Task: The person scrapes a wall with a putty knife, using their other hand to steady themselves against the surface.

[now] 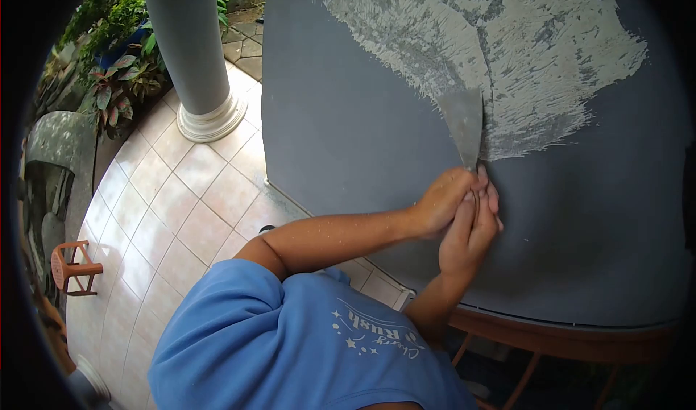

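Note:
A putty knife (pixel 465 123) with a wide metal blade points up the grey painted wall (pixel 348 113). Its blade edge meets the lower left part of a rough, pale scraped patch (pixel 536 69). My left hand (pixel 446 201) is closed round the knife just below the blade. Against it, my right hand (pixel 470 239) is closed round the lower end, its fingers overlapping the left ones. The handle is hidden inside both hands. Small pale flecks dot my left forearm.
A round grey column (pixel 190 47) with a moulded base stands on the tiled floor (pixel 167 207) to the left. Farther left is a small brown plastic stool (pixel 75 268). Plants (pixel 119 84) grow beyond the tiles. A brown railing (pixel 536 345) runs at the lower right.

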{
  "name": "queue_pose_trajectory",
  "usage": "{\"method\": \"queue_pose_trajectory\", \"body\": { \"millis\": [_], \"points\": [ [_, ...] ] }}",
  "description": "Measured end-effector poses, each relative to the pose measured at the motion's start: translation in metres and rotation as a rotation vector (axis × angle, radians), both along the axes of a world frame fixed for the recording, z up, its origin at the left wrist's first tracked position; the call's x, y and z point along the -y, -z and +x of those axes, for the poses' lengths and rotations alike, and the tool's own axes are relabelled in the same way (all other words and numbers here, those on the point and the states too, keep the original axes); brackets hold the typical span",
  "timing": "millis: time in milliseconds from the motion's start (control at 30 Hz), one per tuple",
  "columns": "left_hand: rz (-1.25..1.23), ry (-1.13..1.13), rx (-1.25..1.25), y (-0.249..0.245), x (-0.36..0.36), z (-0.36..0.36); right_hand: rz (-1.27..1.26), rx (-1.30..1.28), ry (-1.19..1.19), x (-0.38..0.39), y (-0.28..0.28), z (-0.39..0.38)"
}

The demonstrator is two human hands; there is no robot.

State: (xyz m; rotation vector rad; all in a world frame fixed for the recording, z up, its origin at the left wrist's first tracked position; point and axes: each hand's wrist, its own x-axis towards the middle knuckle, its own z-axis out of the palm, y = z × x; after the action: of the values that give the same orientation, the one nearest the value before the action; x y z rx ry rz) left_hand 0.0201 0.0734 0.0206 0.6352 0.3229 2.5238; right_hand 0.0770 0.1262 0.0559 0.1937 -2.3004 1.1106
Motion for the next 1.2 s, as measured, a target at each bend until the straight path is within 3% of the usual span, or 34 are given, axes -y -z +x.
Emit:
{"method": "queue_pose_trajectory", "body": {
  "millis": [100, 200, 333, 400, 433, 533, 633, 867, 967, 1100, 1200],
  "points": [
    [-0.028, -0.050, -0.053, 0.010, 0.001, -0.010, -0.036, 0.116, -0.067, -0.002, -0.003, -0.007],
    [0.114, 0.073, -0.107, -0.005, 0.010, 0.023, 0.038, 0.016, -0.026, 0.007, -0.002, -0.003],
    [-0.005, 0.012, -0.048, 0.002, 0.013, -0.004, 0.048, -0.022, -0.013, 0.010, 0.003, -0.012],
    [-0.061, -0.036, -0.088, 0.006, 0.015, -0.015, 0.030, 0.108, -0.038, 0.009, 0.002, -0.001],
    [0.013, 0.007, -0.097, 0.003, 0.016, -0.009, 0.025, 0.165, -0.059, 0.010, -0.002, 0.004],
    [0.162, 0.125, -0.075, -0.002, 0.017, 0.016, 0.082, -0.001, 0.053, 0.022, -0.005, 0.016],
    [0.049, 0.117, -0.068, -0.003, 0.010, 0.008, 0.005, 0.022, 0.052, 0.013, -0.006, 0.017],
    [0.026, 0.046, -0.062, 0.004, 0.000, 0.006, 0.070, 0.080, 0.034, -0.003, -0.004, 0.004],
    [0.023, 0.037, -0.075, 0.003, 0.000, -0.011, -0.039, 0.087, -0.056, -0.011, 0.004, -0.001],
    [0.091, 0.051, -0.097, -0.002, 0.007, 0.003, -0.004, -0.027, 0.094, 0.016, 0.000, 0.016],
    [-0.002, 0.001, -0.034, 0.007, 0.013, -0.011, -0.052, 0.133, -0.050, 0.003, 0.011, -0.021]
  ]
}}
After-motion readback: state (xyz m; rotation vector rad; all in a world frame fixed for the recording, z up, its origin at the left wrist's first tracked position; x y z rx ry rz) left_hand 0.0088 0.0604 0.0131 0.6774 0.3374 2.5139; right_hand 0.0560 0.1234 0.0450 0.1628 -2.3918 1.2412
